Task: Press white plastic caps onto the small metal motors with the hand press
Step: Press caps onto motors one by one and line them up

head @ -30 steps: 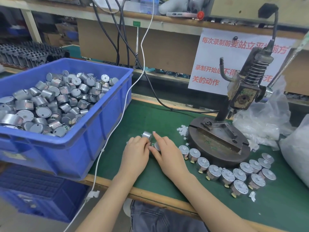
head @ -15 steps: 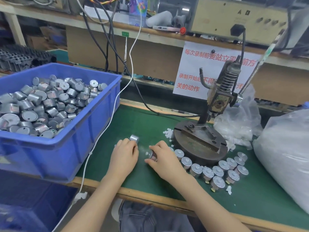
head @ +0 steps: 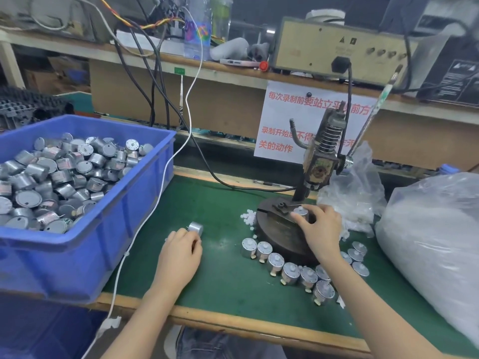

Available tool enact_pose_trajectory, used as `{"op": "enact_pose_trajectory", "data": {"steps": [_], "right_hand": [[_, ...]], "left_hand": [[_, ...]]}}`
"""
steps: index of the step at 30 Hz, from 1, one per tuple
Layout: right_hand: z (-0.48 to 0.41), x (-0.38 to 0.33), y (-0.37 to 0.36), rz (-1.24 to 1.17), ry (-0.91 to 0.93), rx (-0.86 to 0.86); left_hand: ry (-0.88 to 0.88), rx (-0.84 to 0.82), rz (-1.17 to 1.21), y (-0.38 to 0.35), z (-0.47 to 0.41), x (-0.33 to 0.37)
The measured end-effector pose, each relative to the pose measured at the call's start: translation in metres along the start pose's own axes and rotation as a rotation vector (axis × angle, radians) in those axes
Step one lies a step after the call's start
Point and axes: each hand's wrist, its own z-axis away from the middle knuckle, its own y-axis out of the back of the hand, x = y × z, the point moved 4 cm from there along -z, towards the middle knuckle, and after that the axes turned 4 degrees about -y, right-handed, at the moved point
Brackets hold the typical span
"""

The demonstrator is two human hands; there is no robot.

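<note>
Right hand (head: 320,226): fingers curled over a motor (head: 300,212) seated on the hand press (head: 321,164) base.
Left hand (head: 181,251): curled fingertips pinch a spare motor (head: 195,227) resting on the green surface (head: 228,281).
Capped motors (head: 290,273): row curving along the base's near edge.
White caps (head: 247,217): loose heap left of the base.
Blue bin (head: 85,255): full of motors, far left.

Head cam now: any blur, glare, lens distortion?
Head view: left hand and right hand sharp; top-right corner smeared; faint glare on the mat; shelf bows from the wide lens; bag nearly blown out.
</note>
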Motion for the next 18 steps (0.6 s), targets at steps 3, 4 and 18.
{"op": "enact_pose_trajectory", "data": {"steps": [3,4,18], "right_hand": [[-0.009,0.003,-0.003,0.016,-0.05,0.013],[-0.012,0.003,-0.004,0.01,-0.068,0.013],[-0.036,-0.018,0.037,-0.633,-0.182,0.099]], "left_hand": [[0.002,-0.003,-0.005,0.0,0.0,0.0],[0.003,-0.008,-0.008,0.0,0.0,0.0],[-0.007,-0.011,-0.033,0.002,0.0,0.004]]}}
